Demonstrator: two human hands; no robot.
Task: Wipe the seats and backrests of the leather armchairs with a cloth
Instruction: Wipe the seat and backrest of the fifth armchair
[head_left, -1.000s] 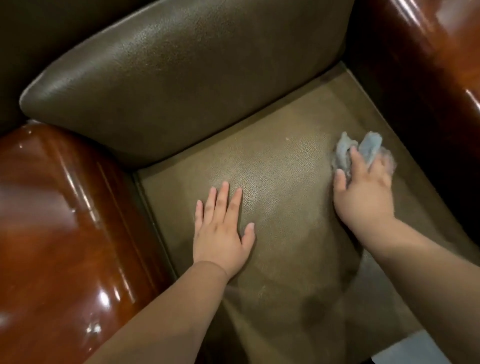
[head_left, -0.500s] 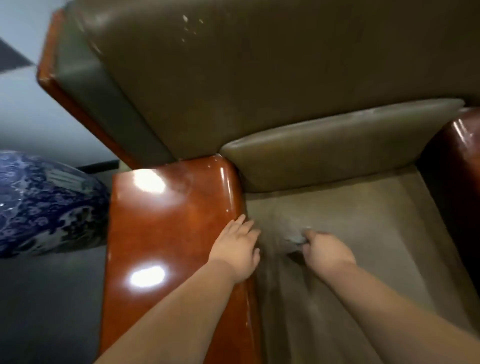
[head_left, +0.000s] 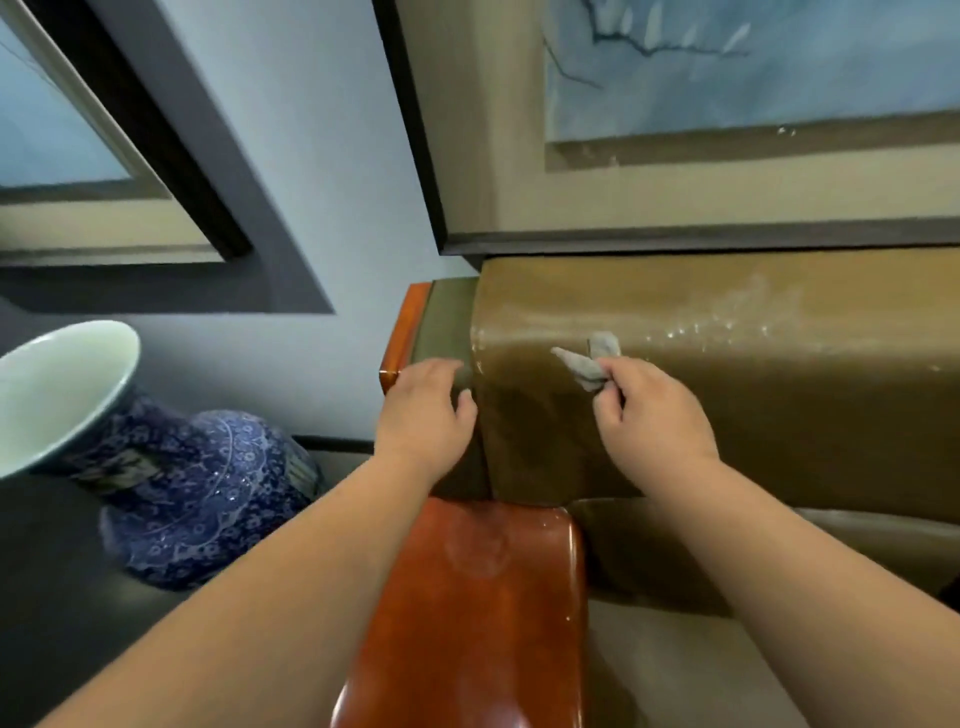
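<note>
My right hand (head_left: 657, 415) pinches the small grey cloth (head_left: 587, 358) against the upper backrest (head_left: 753, 405), left hand (head_left: 423, 410) curled over its edge; risk: cloth bunched, so bare fingers may smear the leather.

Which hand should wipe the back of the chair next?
Probably the right hand: it already pinches the cloth against the backrest. The left hand grips the backrest's left edge and has no cloth.
</note>
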